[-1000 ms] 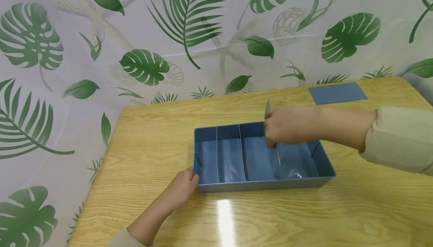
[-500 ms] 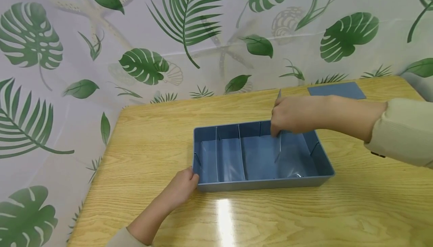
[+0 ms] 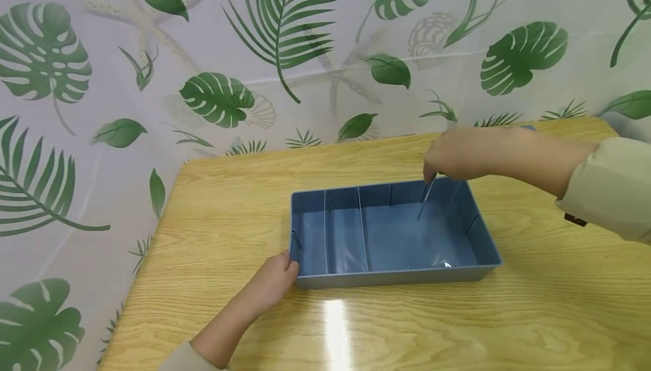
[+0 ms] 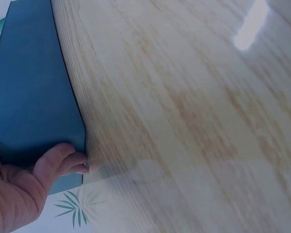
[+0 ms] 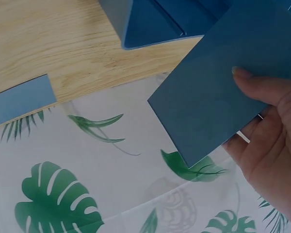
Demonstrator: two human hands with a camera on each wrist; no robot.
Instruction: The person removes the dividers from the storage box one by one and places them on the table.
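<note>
Divider panel (image 5: pixel 203 107) pinched in the right hand (image 3: pixel 458 153), left hand (image 3: pixel 272 278) gripping the tray (image 3: pixel 396 278), I judge I'm fitting partitions; next calls for aligning its edge with a slot (image 3: pixel 391 195).

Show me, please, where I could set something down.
The table is bare left of the box, beyond the left hand, and in front of the box, right of that arm. The box's far right is crowded: the right hand holds a panel there, and another panel lies by the back edge.
</note>
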